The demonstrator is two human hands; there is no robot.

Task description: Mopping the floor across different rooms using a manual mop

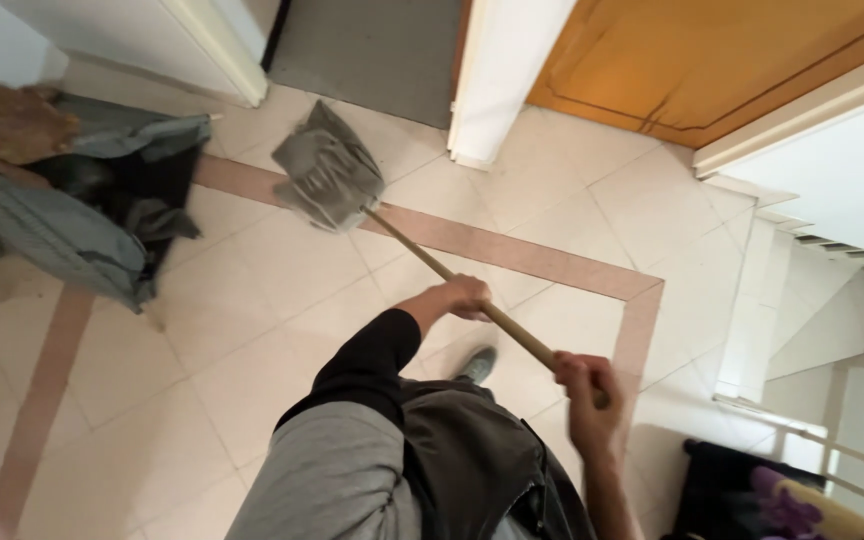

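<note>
A mop with a grey cloth head (329, 172) rests on the pale tiled floor (252, 300), near a pinkish border stripe. Its wooden handle (432, 262) runs back towards me. My left hand (462, 297) grips the handle about midway, the arm in a black sleeve. My right hand (586, 392) grips the handle's near end, lower right. My shoe (478, 364) shows on the floor below the handle.
A grey bag or folding cart with dark lining (82, 210) lies at the left. An orange wooden door (712, 60) and a white door frame (497, 80) stand at the top. Stairs with a railing (822, 300) descend on the right. Dark and purple items (762, 495) sit at bottom right.
</note>
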